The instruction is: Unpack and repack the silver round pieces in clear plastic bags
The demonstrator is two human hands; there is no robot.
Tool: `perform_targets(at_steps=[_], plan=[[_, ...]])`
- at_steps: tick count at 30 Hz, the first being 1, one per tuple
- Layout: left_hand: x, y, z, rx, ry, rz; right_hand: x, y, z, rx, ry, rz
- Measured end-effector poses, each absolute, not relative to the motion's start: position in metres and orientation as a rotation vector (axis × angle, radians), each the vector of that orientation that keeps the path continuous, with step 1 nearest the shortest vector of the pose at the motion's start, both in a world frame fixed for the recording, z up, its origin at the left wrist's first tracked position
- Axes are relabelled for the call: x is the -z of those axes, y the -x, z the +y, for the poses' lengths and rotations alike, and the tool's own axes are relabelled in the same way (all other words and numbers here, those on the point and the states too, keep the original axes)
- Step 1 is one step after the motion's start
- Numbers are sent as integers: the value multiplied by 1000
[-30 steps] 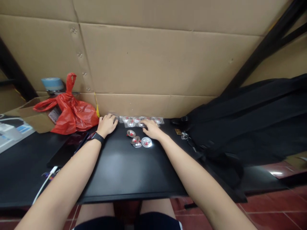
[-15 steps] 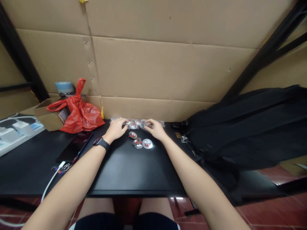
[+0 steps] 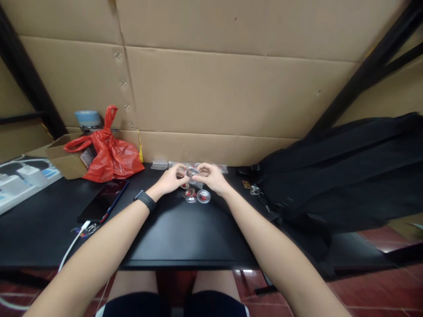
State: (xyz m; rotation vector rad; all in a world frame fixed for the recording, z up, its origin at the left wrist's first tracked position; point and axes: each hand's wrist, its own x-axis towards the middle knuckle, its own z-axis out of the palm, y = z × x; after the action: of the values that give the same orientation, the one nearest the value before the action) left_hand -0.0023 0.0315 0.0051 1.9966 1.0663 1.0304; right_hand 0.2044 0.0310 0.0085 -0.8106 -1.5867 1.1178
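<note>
Clear plastic glints between our two hands near the back edge of the black counter [image 3: 185, 237]. Our left hand [image 3: 170, 179], with a dark band on its wrist, and our right hand [image 3: 211, 178] meet fingertip to fingertip, both pinching one small clear packet [image 3: 192, 173] with a round silver piece inside, held just above the counter. More such packets [image 3: 165, 165] lie in a row along the back edge, against the cardboard wall. Three loose silver discs with red centres [image 3: 203, 196] rest just in front of our hands. A red plastic bag [image 3: 109, 156] sits toward the back left corner, a dark phone [image 3: 102, 200] near it, and a black backpack [image 3: 330, 176] covers the right side. We judge the step in hand is opening the packet; the next move calls for a firm two-sided pinch and a careful pull apart.
</note>
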Motion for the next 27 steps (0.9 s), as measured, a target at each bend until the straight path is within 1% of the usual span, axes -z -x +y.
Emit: perform_targets(at_steps=[3,7,16,23,27], plan=[[-5,5,33,-1003,-2009,986,-9,-202,30,-1138,826,-1525],[-7,4,33,-1007,-1991,904,-8,-200,30,-1074,887,-1479],[-12,5,34,-965,-2123,1077,-9,-196,29,-999,924,-1477],[-12,5,39,-1173,-1983,1069,-11,-202,30,-993,915,-1531],[-16,5,32,-1363,-2032,1205,-9,-205,36,-967,949,-1425]])
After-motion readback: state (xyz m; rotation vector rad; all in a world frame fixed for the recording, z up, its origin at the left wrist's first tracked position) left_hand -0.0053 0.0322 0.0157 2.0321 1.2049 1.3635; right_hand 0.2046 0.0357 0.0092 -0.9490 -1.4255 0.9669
